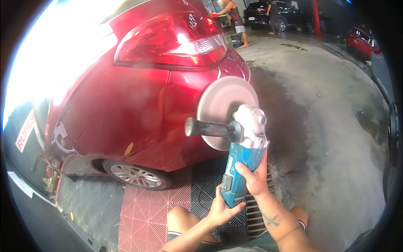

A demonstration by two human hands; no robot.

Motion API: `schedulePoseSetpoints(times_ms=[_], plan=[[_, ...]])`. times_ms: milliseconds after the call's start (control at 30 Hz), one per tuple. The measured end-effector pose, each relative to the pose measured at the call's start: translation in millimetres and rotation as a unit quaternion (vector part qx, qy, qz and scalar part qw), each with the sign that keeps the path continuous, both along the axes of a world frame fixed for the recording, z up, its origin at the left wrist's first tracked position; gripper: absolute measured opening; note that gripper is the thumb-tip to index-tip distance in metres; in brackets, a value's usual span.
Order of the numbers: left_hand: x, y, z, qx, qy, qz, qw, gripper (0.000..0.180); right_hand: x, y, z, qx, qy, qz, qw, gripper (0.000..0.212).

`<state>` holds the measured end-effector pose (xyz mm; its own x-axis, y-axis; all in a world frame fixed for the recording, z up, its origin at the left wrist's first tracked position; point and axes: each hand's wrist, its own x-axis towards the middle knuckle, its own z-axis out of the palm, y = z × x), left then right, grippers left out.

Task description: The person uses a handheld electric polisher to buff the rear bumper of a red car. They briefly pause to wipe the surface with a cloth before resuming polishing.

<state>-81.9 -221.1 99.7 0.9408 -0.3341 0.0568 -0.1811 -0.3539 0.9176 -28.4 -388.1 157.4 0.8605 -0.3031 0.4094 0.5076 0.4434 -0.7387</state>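
Both my hands hold a blue angle polisher (242, 166) with a silver head, its body slanting upward in front of me. My left hand (222, 211) wraps the lower end of the body. Higher up on the right side, my right hand (256, 178) grips it with the thumb across the front. A black side handle (210, 128) sticks out to the left, held by neither hand. The round pale pad (222, 98) faces the rear corner of the red car (121, 109), below the red tail light (172, 42). Whether pad and bumper touch, I cannot tell.
The car's rear wheel (136, 174) stands low on the left, by red and black floor tiles (142, 214). A drain grate (255, 216) runs beneath my arms. Across the concrete floor (331, 138), two people (236, 19) (272, 17) stand near a black car (289, 17).
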Motion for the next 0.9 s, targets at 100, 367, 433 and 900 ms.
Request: schedulePoseSetpoints(times_ms=[100,367,433,900], plan=[[8.6,-3.2,16.2,-0.082,-0.01,0.007,0.997,0.095,5.6,8.3,37.1,-0.064,0.006,0.004,0.998,0.086],[20.1,34.1,29.5,-0.209,-0.051,0.028,0.976,0.095,13.2,66.4,100.0,-0.222,-0.02,-0.023,0.975,0.11],[28.3,43.5,24.1,-0.203,-0.064,0.003,0.977,0.095,14.0,75.2,104.6,-0.269,-0.013,-0.046,0.962,0.113],[45.5,1.7,-1.9,-0.083,0.043,-0.06,0.994,0.099,5.9,-3.3,8.6,-0.045,0.136,-0.006,0.99,0.099]])
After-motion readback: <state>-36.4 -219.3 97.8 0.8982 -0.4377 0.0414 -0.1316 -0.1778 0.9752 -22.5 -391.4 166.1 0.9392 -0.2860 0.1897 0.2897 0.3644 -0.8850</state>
